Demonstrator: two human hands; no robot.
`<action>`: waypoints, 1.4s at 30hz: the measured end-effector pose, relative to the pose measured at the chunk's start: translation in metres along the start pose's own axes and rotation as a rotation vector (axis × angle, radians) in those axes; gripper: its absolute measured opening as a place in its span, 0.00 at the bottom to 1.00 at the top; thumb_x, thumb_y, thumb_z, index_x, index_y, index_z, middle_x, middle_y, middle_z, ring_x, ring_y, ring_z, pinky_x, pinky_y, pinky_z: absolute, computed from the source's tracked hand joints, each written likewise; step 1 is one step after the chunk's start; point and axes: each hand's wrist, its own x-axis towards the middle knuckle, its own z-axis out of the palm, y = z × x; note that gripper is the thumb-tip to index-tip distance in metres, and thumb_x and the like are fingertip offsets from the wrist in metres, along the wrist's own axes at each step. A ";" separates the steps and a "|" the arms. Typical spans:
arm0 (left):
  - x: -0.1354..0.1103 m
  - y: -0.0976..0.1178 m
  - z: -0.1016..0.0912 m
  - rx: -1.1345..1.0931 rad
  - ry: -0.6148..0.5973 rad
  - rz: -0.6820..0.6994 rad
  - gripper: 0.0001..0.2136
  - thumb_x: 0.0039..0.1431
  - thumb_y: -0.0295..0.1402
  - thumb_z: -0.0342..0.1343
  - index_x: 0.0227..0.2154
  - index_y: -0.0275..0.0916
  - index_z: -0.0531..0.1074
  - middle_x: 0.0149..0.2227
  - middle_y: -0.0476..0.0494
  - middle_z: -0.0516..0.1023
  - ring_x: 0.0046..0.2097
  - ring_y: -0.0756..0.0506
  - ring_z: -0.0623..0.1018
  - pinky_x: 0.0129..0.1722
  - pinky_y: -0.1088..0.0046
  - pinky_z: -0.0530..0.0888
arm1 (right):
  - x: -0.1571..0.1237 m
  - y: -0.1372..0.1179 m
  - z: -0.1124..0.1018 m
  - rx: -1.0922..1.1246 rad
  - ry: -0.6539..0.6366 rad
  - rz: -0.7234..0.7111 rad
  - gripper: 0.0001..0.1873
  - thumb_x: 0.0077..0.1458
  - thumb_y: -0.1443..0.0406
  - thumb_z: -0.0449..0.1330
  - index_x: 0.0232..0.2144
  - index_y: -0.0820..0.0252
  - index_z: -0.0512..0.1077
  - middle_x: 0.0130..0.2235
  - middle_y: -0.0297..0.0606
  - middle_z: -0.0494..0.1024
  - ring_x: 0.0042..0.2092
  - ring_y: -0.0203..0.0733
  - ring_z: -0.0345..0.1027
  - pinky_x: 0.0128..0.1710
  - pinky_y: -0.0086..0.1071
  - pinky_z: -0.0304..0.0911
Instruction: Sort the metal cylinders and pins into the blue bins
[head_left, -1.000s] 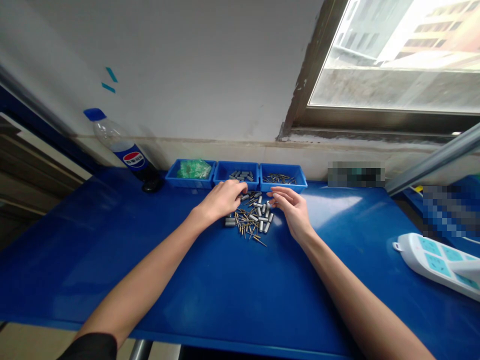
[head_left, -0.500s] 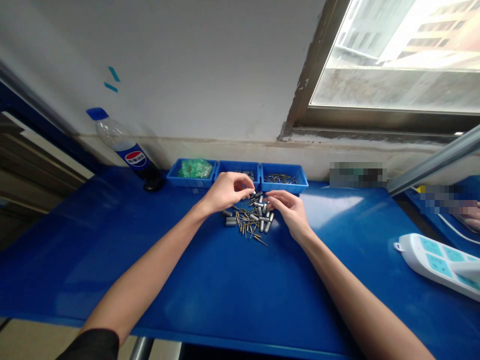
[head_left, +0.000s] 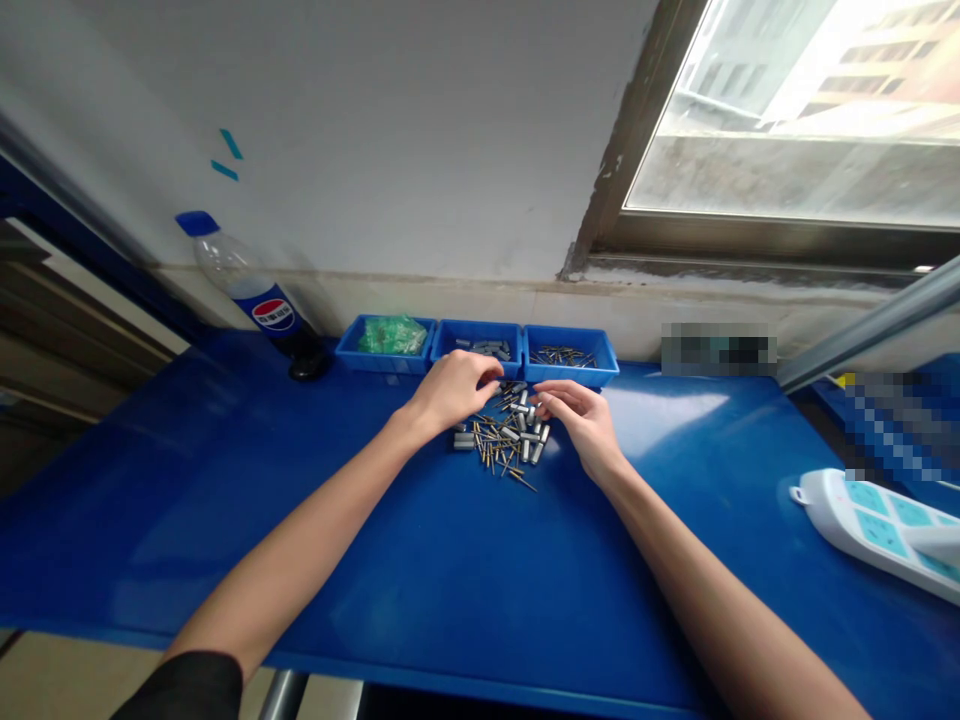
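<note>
On the blue surface (head_left: pixel 450 560) lie the metal pins (head_left: pixel 491 452) and tubes (head_left: pixel 526 448) in one pile. The left hand (head_left: pixel 448 390) and right hand (head_left: pixel 586 418) curl beside it; whether they pinch something, I cannot tell. Behind stand three boxes (head_left: pixel 480 330).

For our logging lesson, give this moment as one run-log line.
left hand: near middle bin; right hand: at metal parts; metal parts: piled on blue table; grips: unclear

3 blue bins (head_left: pixel 574 377) along surface (head_left: pixel 450 580) back edge; 1 green pkt (head_left: pixel 392 336) in LH bin. 1 bottle (head_left: pixel 276 315) nr back L corner, 1 pwr strip (head_left: pixel 874 525) nr R edge. Loose nr mid back edge: approx. 10+ grey cyls (head_left: pixel 526 450), 10+ thin pins (head_left: pixel 523 480), exact nos. unclear.
</note>
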 end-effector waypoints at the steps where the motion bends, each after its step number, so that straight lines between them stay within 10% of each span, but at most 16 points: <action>1: -0.001 0.001 0.003 0.060 -0.049 -0.005 0.09 0.61 0.28 0.61 0.42 0.40 0.82 0.42 0.42 0.87 0.44 0.41 0.85 0.46 0.68 0.78 | 0.000 0.000 0.000 0.006 -0.001 -0.001 0.16 0.54 0.52 0.71 0.39 0.55 0.81 0.36 0.38 0.86 0.34 0.43 0.77 0.39 0.37 0.71; 9: -0.003 -0.001 0.012 0.174 -0.151 -0.018 0.11 0.59 0.24 0.59 0.41 0.41 0.82 0.40 0.42 0.86 0.42 0.41 0.84 0.41 0.71 0.76 | 0.001 0.001 0.000 0.015 -0.001 0.005 0.15 0.53 0.52 0.71 0.38 0.55 0.81 0.35 0.38 0.86 0.35 0.43 0.77 0.39 0.37 0.71; 42: 0.000 0.011 0.008 -0.658 -0.030 -0.070 0.07 0.58 0.31 0.65 0.38 0.35 0.81 0.39 0.41 0.86 0.39 0.45 0.85 0.41 0.69 0.82 | 0.000 0.000 -0.002 0.008 -0.091 0.003 0.18 0.53 0.53 0.72 0.43 0.53 0.83 0.41 0.39 0.87 0.37 0.45 0.80 0.38 0.39 0.74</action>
